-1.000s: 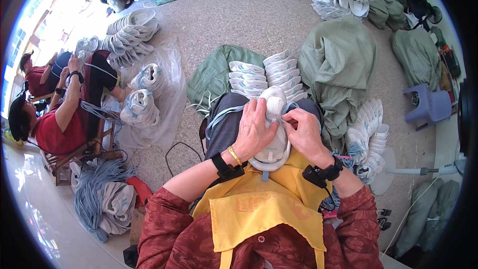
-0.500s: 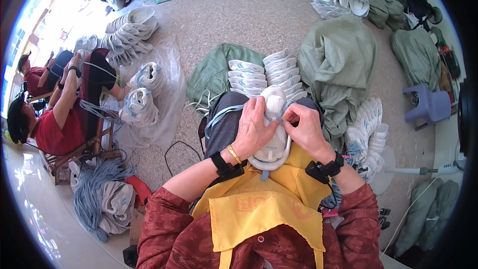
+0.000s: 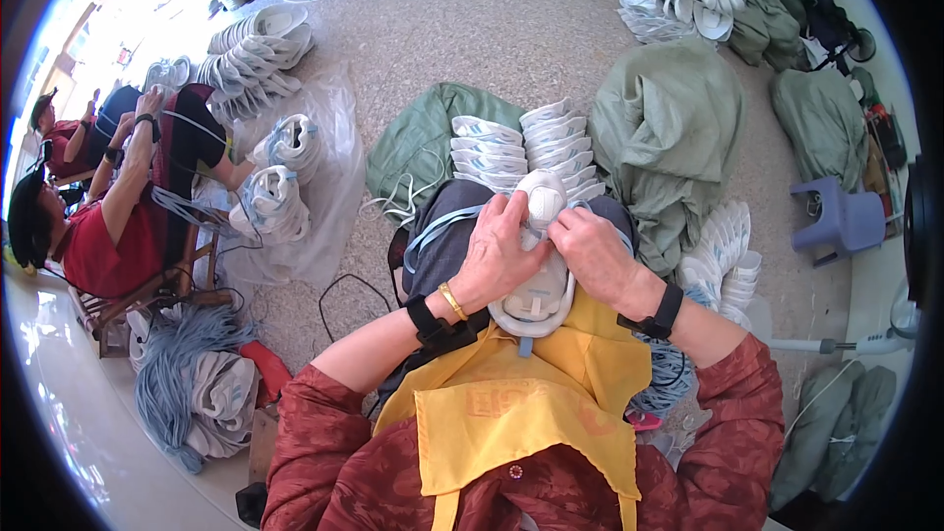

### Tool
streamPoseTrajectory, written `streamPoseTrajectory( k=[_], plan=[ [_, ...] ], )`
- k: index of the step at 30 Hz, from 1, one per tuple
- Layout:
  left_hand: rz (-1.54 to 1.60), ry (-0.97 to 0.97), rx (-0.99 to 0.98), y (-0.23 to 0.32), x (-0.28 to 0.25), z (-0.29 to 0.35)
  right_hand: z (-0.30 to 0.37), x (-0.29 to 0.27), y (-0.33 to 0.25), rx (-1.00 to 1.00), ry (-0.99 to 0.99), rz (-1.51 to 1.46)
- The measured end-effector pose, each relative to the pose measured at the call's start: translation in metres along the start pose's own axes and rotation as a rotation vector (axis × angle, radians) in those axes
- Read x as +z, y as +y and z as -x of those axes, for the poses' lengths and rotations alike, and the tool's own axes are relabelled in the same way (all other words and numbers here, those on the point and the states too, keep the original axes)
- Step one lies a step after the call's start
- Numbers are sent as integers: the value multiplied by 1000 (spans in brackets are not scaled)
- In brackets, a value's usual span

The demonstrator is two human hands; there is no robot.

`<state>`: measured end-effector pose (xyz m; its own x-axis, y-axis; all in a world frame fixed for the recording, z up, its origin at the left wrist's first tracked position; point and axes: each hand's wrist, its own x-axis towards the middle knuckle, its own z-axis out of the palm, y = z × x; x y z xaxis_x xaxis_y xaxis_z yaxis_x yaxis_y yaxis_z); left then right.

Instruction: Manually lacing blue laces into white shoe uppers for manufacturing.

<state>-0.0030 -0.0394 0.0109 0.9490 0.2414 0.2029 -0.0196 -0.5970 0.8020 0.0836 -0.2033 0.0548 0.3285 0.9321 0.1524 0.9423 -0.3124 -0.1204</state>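
Observation:
A white shoe upper (image 3: 534, 307) lies across my lap with its toe pointing away from me. My left hand (image 3: 495, 254) grips its left side, thumb over the lacing area. On the other side, my right hand (image 3: 595, 251) has its fingers pinched together at the lacing edge, and a light blue shoelace (image 3: 580, 205) shows by them. What exactly lies between those fingertips is mostly hidden. More light blue lace (image 3: 442, 224) trails over my left thigh. Under the upper spreads my yellow apron (image 3: 531, 413).
Beyond my knees stand stacked white uppers (image 3: 489, 143) between green cloth sacks (image 3: 669, 118). Bundled blue laces (image 3: 182, 364) hang at lower left. Co-workers (image 3: 108, 226) sit at left near more uppers (image 3: 270, 202). A purple stool (image 3: 836, 221) stands at right.
My right hand has turned so its back faces up, and its fingers have closed in nearer the upper's lacing edge. My left hand keeps its hold.

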Motion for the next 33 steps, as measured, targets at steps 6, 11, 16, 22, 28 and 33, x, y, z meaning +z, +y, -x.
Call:
streamPoseTrajectory(
  k=[6,11,16,22,28,33],
  plan=[
    [5,72,71,-4,-1,-1,-6,-10,2,-102,-50,84],
    [160,-148,78,-12,-20,-5,-10,-13,17,-271,-18,56],
    [238,-316,110,-21,-41,-9,-6,-7,17,-301,40,44],
    [291,-427,103,-28,-53,-13,11,-35,-39,-162,98,-338],
    [265,-472,105,-26,-58,-17,21,-49,-68,100,43,-667],
    [126,-402,91,-13,-45,-13,-6,-9,-33,295,175,-461]
  ],
)
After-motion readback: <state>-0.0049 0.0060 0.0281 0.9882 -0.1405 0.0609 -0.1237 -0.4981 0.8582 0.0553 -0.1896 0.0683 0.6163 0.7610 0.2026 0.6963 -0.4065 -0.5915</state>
